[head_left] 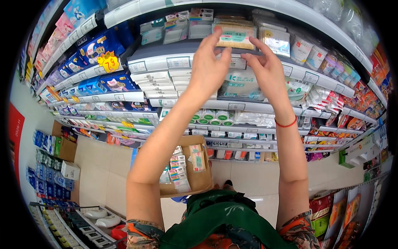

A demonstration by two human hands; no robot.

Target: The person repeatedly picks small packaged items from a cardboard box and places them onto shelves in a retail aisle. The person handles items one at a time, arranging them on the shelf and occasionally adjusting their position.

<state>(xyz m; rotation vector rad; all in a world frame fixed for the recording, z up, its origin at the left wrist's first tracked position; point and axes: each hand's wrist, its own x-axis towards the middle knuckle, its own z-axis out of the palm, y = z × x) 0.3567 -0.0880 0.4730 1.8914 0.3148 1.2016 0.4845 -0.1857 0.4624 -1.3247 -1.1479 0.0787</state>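
Note:
A stack of flat clear packs of thin tan sticks (236, 36), with a white and green label in front, stands on the upper shelf. My left hand (209, 62) is at its left side, index finger raised along the edge and thumb low in front. At its right side is my right hand (267, 68), index fingertip by the pack's corner and thumb near the shelf's price strip (237, 63). Both hands have fingers apart and hold nothing; whether the fingertips touch the packs I cannot tell. A red cord circles my right wrist.
Small packs (176, 28) stand left of the stack, white-labelled packs (277, 40) right. Below me an open cardboard box (203, 178) holds several small packs. More stocked shelves run below and to both sides. A wire basket (99, 207) of goods stands at lower left.

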